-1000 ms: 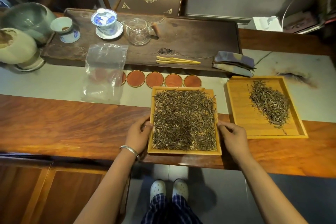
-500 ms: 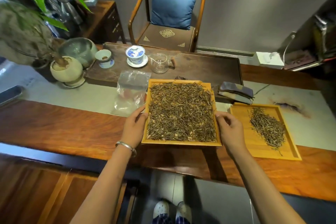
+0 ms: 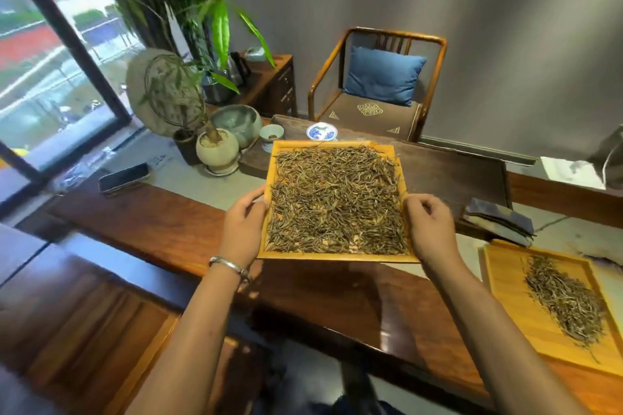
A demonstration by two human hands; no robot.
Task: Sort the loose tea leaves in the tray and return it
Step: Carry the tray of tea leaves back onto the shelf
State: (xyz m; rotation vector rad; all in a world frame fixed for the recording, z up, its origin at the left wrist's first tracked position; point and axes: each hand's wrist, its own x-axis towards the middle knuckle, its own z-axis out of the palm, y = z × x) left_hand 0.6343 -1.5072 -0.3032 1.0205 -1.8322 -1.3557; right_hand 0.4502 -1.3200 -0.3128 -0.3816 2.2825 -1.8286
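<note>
A square bamboo tray [image 3: 332, 257] covered with loose dark tea leaves [image 3: 337, 202] hangs in the air above the wooden table. My left hand [image 3: 243, 229] grips its left rim, a silver bangle on the wrist. On the opposite rim my right hand [image 3: 429, 229] holds on. The tray tilts slightly, far edge raised. A second bamboo tray [image 3: 505, 293] lies on the table at the lower right with a smaller heap of tea leaves [image 3: 566, 300].
Behind the lifted tray are a dark tea board [image 3: 448, 172], a blue-and-white lidded cup [image 3: 321, 132] and a small cup [image 3: 271, 135]. Potted plants [image 3: 217, 148], a green bowl [image 3: 237, 123] and a phone [image 3: 124, 177] sit left. Folded cloths [image 3: 499, 219] lie right. A chair [image 3: 381, 84] stands behind.
Both hands lifted the full tray off the table and carried it up and away from me. My view has swung upward and left, bringing the window and plants into sight.
</note>
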